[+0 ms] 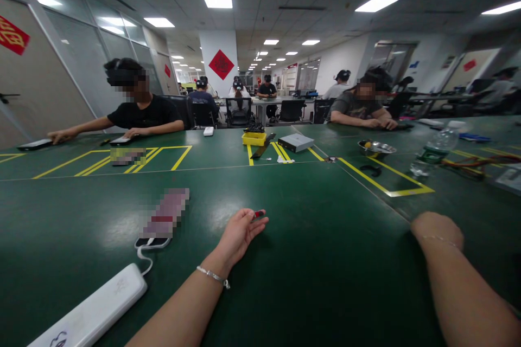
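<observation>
My left hand (pixel 244 230) is above the middle of the green table (pixel 309 282), palm turned to the right. Its thumb and fingers pinch a small red piece with a dark part (pixel 259 214); its kind is too small to tell. The other fingers stretch out below it. My right hand (pixel 437 230) is at the table's right side, turned away and rounded, its fingers hidden. Left of my left hand lie a phone (pixel 166 214), partly blurred out, and a long white power bank (pixel 97 309), joined by a short white cable (pixel 144 257).
Yellow tape lines (pixel 411 193) mark the table. Ahead stand a yellow box (pixel 253 139) with black cables, a grey box (pixel 296 142), a metal bowl (pixel 378 147) and a water bottle (pixel 435 149). Wires (pixel 480 162) lie at right. Two people sit across the table.
</observation>
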### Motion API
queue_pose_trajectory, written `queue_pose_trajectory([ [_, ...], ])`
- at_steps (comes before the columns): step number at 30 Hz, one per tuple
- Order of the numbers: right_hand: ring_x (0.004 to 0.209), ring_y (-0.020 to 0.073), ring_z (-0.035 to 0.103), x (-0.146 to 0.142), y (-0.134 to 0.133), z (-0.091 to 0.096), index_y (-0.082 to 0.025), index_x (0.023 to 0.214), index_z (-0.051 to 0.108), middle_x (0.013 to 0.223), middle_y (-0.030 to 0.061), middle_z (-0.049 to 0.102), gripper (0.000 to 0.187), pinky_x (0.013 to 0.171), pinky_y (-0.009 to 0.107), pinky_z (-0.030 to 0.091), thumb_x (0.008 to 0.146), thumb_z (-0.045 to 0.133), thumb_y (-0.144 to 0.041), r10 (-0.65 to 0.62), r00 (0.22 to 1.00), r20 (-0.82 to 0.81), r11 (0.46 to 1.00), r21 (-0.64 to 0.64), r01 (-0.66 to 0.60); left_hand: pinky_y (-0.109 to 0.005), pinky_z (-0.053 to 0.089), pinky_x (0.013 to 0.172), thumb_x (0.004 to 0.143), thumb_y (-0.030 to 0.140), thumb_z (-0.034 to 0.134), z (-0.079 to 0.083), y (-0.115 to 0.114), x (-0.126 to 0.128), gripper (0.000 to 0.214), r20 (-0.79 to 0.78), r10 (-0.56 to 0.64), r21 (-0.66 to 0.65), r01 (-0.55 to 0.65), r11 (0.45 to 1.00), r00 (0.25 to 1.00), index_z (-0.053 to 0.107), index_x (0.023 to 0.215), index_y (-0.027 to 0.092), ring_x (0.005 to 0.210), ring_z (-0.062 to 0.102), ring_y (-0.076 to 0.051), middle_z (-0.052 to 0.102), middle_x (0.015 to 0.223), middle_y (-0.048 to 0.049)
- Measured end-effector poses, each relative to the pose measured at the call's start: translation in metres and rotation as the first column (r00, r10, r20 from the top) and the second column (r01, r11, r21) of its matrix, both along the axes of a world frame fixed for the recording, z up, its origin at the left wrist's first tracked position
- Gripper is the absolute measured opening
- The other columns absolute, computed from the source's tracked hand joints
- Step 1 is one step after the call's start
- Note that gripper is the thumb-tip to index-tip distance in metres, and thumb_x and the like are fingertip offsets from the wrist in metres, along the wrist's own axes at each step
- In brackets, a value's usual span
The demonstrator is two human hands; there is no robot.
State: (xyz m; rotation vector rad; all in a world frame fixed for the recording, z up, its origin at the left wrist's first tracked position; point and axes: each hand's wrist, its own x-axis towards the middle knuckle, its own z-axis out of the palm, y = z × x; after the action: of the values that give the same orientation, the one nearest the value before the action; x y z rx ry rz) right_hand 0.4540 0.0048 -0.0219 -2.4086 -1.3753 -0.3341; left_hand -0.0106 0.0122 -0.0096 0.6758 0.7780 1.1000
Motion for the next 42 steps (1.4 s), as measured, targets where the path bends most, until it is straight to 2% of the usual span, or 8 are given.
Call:
queue_pose_trajectory([
  [3,0.075,0.0352,0.054,-0.033,0.005,0.02,-0.008,0.071,0.063,0.072,0.0219,0.056,0.022,0.058,0.047,0.037,0.064,0.043,-0.016,-0.032,0.929,-0.368,0.997,0.048,0.053,-0.021,0.05,0.064,0.08,0.015,0.049,0.0,0.0,0.002,0.006,-0.008,0.035,-0.021,-0.035,0.999,0.999,0.045,0.075,0.016,0.073,0.063,-0.013,0.061,0.084,-0.0052],
  [8,0.078,0.0163,0.057,-0.135,0.027,0.029,-0.016,0.085,0.061,0.087,0.0085,0.062,0.019,0.072,0.029,0.044,0.068,0.053,-0.021,0.239,0.653,-0.719,0.971,0.185,-0.151,-0.018,0.049,0.059,0.081,0.018,0.049,-0.001,0.002,0.005,0.009,-0.018,0.061,-0.02,-0.061,0.998,0.998,0.054,0.086,0.013,0.062,0.062,-0.009,0.059,0.071,-0.003],
  [10,0.076,0.0111,0.057,-0.186,0.031,0.025,-0.017,0.079,0.061,0.087,0.0048,0.062,0.013,0.07,0.022,0.045,0.067,0.057,-0.02,0.359,0.394,-0.846,0.927,0.274,-0.257,-0.016,0.048,0.054,0.081,0.02,0.048,-0.002,0.002,0.005,0.012,-0.028,0.053,-0.017,-0.053,0.998,0.998,0.056,0.082,0.011,0.056,0.059,-0.007,0.058,0.066,-0.0019],
  [13,0.064,0.0057,0.055,-0.257,0.029,0.019,-0.016,0.072,0.059,0.075,0.0019,0.062,0.01,0.061,0.016,0.044,0.064,0.064,-0.021,0.378,-0.271,-0.885,0.842,0.451,-0.295,-0.013,0.044,0.046,0.08,0.029,0.05,-0.003,0.001,0.003,0.019,-0.041,0.034,-0.007,-0.035,0.999,0.999,0.055,0.073,0.012,0.05,0.056,-0.005,0.055,0.06,0.0006],
  [15,0.056,0.0035,0.052,-0.292,0.025,0.018,-0.016,0.07,0.059,0.067,-0.0005,0.06,0.015,0.054,0.014,0.043,0.062,0.067,-0.025,0.325,-0.499,-0.803,0.82,0.503,-0.275,-0.013,0.043,0.044,0.079,0.035,0.05,-0.004,0.001,0.002,0.023,-0.053,0.004,-0.002,-0.004,1.0,0.999,0.053,0.073,0.013,0.053,0.059,-0.008,0.057,0.064,-0.0006],
  [19,0.059,0.0028,0.053,-0.32,0.02,0.017,-0.015,0.068,0.059,0.069,-0.0012,0.06,0.016,0.057,0.013,0.043,0.06,0.069,-0.024,0.311,-0.602,-0.735,0.817,0.531,-0.225,-0.013,0.038,0.04,0.075,0.039,0.054,-0.005,0.001,0.0,0.025,-0.09,-0.061,0.028,0.063,0.998,0.994,0.051,0.077,0.014,0.052,0.058,-0.008,0.059,0.068,-0.0019],
  [23,0.068,0.0052,0.056,-0.311,0.017,0.013,-0.014,0.074,0.061,0.079,0.0011,0.062,0.02,0.066,0.015,0.045,0.056,0.069,-0.011,0.264,-0.672,-0.692,0.823,0.525,-0.218,-0.012,0.023,0.034,0.076,0.042,0.052,-0.006,0.0,0.001,0.028,-0.077,-0.075,0.126,0.084,0.988,0.994,0.05,0.073,0.015,0.035,0.035,-0.001,0.038,0.047,0.0079],
  [42,0.059,0.0062,0.05,-0.307,0.014,0.008,-0.017,0.076,0.057,0.065,-0.0023,0.055,0.018,0.061,0.022,0.039,0.066,0.064,-0.031,0.264,-0.64,-0.721,0.788,0.544,-0.288,-0.021,0.036,0.059,0.075,0.028,0.049,-0.004,-0.004,-0.001,0.032,-0.179,-0.044,0.197,0.08,0.977,0.983,0.058,0.103,0.014,0.07,0.049,-0.011,0.053,0.073,-0.0026],
])
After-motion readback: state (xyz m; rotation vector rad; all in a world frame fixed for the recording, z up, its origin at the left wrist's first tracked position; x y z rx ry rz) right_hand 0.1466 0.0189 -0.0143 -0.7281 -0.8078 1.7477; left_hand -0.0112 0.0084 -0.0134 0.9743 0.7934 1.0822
